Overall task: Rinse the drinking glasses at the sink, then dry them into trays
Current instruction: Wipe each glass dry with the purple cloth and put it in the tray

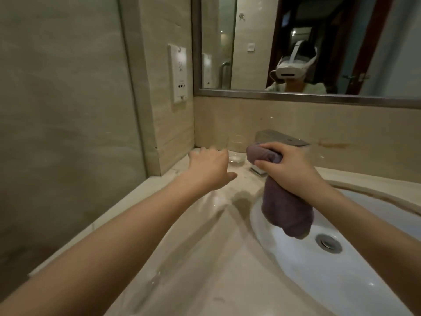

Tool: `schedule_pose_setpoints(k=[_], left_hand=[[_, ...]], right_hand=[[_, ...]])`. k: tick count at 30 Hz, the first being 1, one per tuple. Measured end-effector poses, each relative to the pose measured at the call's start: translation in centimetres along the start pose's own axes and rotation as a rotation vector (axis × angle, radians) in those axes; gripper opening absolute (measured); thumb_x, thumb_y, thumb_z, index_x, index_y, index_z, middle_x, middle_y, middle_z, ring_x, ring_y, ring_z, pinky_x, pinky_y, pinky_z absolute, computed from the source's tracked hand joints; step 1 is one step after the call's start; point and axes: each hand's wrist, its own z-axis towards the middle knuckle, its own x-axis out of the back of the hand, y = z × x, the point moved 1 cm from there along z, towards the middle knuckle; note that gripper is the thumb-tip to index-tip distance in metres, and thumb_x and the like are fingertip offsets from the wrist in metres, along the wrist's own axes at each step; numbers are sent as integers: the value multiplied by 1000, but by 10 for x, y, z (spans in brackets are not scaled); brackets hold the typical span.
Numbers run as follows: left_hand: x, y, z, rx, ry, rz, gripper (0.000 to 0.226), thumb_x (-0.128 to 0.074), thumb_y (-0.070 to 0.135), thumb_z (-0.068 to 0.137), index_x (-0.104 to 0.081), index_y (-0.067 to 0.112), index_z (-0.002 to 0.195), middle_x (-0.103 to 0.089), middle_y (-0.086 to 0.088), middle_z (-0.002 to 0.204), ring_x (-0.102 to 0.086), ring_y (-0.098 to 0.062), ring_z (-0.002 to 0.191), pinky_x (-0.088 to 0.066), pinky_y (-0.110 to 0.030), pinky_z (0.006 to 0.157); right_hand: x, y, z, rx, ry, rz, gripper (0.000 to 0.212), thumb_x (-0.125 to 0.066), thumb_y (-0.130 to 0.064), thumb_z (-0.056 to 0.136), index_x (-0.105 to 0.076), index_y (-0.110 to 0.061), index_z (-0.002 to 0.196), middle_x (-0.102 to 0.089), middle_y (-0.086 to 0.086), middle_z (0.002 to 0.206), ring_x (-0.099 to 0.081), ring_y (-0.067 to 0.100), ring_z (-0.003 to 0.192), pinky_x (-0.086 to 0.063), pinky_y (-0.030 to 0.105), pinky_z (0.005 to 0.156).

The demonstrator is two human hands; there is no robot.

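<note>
Drinking glass (237, 149) just beyond left grip (210, 166)

Can't read any text from here, the wall socket panel (178, 74) has markings but they're way too blurry.

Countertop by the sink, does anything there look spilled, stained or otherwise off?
Yes. The countertop left of the sink looks wet, with a glossy film and droplets. An orange-brown stain marks the backsplash right of the faucet. The glass stands upright, apparently undamaged.
</note>
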Motion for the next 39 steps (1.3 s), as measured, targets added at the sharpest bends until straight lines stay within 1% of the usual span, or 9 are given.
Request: schedule_pose_setpoints(k=[5,10,15,19,22,24,30,34,39], left_hand=[[-22,-11,67,61,-17,-206,70,-59,56,86,-35,15,138,-42,-14,137,-40,-34,127,-38,-46,99],[-49,-14,127,42,-63,-415,113,-76,51,75,-1,19,154,-21,-18,155,-22,-38,142,-30,-50,112],[-77,-12,162,62,-54,-556,127,-78,54,70,14,21,152,-14,-18,156,-17,-35,144,-26,-47,115],[-90,-5,178,85,-6,-761,125,-80,49,71,6,10,153,-22,-19,156,-25,-31,143,-30,-41,114],[-94,0,183,122,99,-826,99,-82,42,71,-26,5,144,-46,-15,141,-46,-28,128,-42,-36,102],[-95,0,181,135,148,-858,88,-83,39,70,-35,5,135,-51,-12,134,-50,-27,122,-44,-33,96],[-77,-1,153,150,278,-917,85,-84,32,69,-35,6,132,-42,-11,131,-45,-24,121,-38,-29,97],[-46,-8,119,177,327,-1123,84,-86,30,66,-36,10,131,-47,0,125,-49,-14,115,-41,-27,99],[2,15,45,114,294,-1428,74,-82,31,74,-34,22,129,-53,-1,116,-56,-13,105,-46,-31,96]], right_hand=[[-31,17,38,-27,108,-130,40,-68,-28,82,-65,-29,122,-66,-2,115,-58,20,109,-46,36,93],[-42,29,65,-37,164,-134,39,-66,-32,84,-63,-33,123,-65,-4,116,-57,18,108,-46,37,93],[-42,40,74,-2,190,-119,38,-67,-31,83,-64,-32,121,-66,-6,115,-58,14,108,-46,38,96],[-46,48,80,3,173,-93,38,-68,-29,83,-65,-31,121,-66,-6,113,-59,13,107,-46,36,96],[-50,53,81,-5,171,-75,39,-69,-28,83,-65,-30,122,-66,-5,115,-58,13,108,-45,32,95],[-51,56,81,-10,165,-57,40,-69,-27,83,-65,-29,123,-65,-5,117,-57,12,111,-43,27,94],[-42,51,67,31,150,-2,40,-71,-23,83,-65,-28,122,-65,-5,117,-57,12,110,-40,23,91],[-18,40,50,86,174,80,42,-71,-22,83,-64,-27,124,-65,-7,116,-58,8,108,-39,12,88],[23,16,14,201,265,172,46,-69,-20,86,-58,-24,130,-60,-6,121,-55,2,107,-38,4,88]])
